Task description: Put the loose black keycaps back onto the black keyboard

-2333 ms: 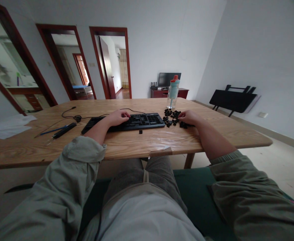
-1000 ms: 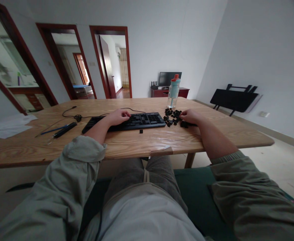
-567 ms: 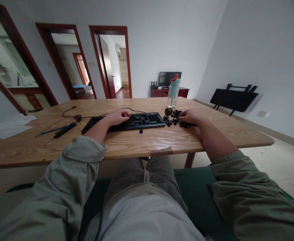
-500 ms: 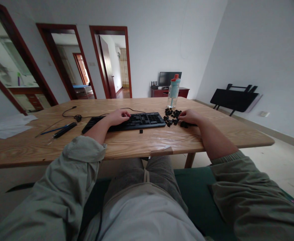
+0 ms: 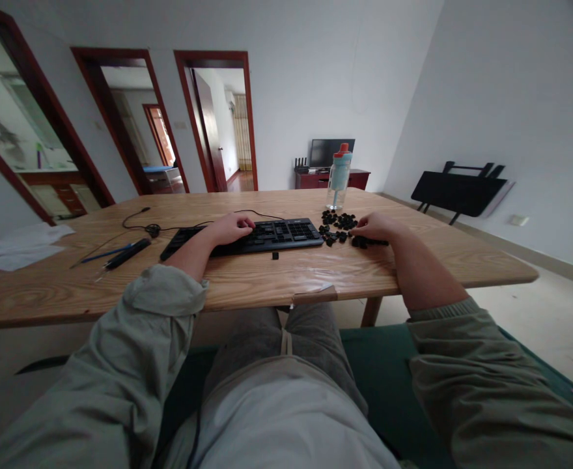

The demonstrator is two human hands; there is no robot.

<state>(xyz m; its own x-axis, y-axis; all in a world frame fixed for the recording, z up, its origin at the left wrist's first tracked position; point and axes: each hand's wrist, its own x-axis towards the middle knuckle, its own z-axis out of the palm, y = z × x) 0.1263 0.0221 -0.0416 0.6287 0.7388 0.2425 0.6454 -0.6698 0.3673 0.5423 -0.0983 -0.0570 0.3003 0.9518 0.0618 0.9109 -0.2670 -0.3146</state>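
Note:
A black keyboard [image 5: 286,233] lies on the wooden table, with some of its keys gone and bare spots among those left. My left hand [image 5: 228,228] rests over its left half, fingers curled and thumb near the index finger; whatever they hold is too small to see. To the right is a loose pile of black keycaps [image 5: 336,221]. At its right side my right hand [image 5: 378,227] has fingertips pinched together; what lies between them is hidden. A dark elongated thing [image 5: 370,241] lies under that hand. One single keycap [image 5: 275,256] sits in front of the keyboard.
Behind the keycaps stands a clear bottle [image 5: 338,181] with a red lid. Left of the keyboard lie a black-handled tool [image 5: 127,254], a blue thin tool [image 5: 105,253], a coiled cable [image 5: 152,229] and white paper [image 5: 20,246]. The table's [image 5: 247,283] front edge is close to my body.
My right hand has shifted slightly to the right at the edge of the keycap pile. My left hand stays in place on the keyboard.

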